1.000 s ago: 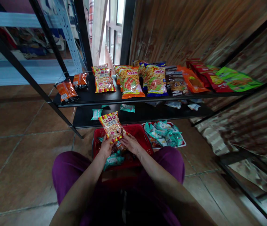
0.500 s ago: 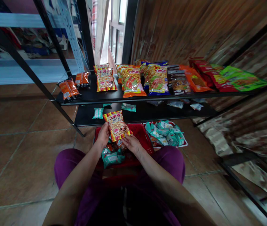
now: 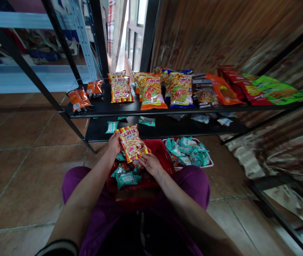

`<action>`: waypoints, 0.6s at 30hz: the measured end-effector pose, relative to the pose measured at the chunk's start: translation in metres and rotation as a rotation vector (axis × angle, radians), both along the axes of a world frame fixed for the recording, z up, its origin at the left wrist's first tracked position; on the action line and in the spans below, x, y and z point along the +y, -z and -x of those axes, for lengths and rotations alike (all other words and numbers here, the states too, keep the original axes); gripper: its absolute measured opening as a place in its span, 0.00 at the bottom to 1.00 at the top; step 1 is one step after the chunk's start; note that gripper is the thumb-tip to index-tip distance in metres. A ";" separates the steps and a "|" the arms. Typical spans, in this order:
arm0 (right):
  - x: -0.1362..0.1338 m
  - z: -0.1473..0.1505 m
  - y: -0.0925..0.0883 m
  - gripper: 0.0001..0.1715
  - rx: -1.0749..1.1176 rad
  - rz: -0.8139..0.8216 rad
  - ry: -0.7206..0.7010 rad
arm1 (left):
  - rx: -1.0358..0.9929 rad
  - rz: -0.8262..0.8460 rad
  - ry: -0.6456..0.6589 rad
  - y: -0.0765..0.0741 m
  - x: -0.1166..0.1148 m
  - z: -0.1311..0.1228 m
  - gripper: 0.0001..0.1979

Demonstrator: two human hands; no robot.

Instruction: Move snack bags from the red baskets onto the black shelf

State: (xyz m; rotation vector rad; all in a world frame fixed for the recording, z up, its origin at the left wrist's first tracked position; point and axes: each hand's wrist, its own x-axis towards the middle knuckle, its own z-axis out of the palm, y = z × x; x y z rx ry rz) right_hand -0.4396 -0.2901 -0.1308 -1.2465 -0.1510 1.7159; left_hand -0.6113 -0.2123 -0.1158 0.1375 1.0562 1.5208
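Note:
Between my two hands, a red-and-yellow striped snack bag (image 3: 132, 143) is held tilted above the red basket (image 3: 164, 153). My left hand (image 3: 114, 143) is closed on the bag's upper left edge. At its lower right corner, my right hand (image 3: 150, 163) pinches the bag. Below it in the basket lie several teal packets (image 3: 127, 179) and some orange-brown ones, partly hidden by the bag and my hands. Matching striped bags (image 3: 121, 89) stand on the shelf ahead.
A black shelf rack (image 3: 183, 112) spans the front, its upper level holding a row of snack bags (image 3: 180, 89). Small teal packets (image 3: 147, 121) lie on its lower level. A white-rimmed basket (image 3: 210, 163) of teal packets sits right of the red one, on the tiled floor (image 3: 15, 177).
My left hand has shifted slightly left and up along the bag's edge. The bag has moved a little left and down with it. My right hand stays nearly in place.

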 end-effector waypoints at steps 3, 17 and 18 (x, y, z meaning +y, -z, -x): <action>-0.003 0.002 0.000 0.16 0.017 -0.020 0.011 | 0.000 -0.012 -0.016 0.004 0.001 -0.001 0.08; -0.010 0.018 -0.005 0.12 0.029 -0.031 -0.144 | -0.031 -0.023 -0.081 0.012 0.016 -0.006 0.06; -0.010 0.018 -0.005 0.13 0.016 -0.024 -0.134 | -0.033 -0.019 -0.080 0.013 0.016 -0.005 0.07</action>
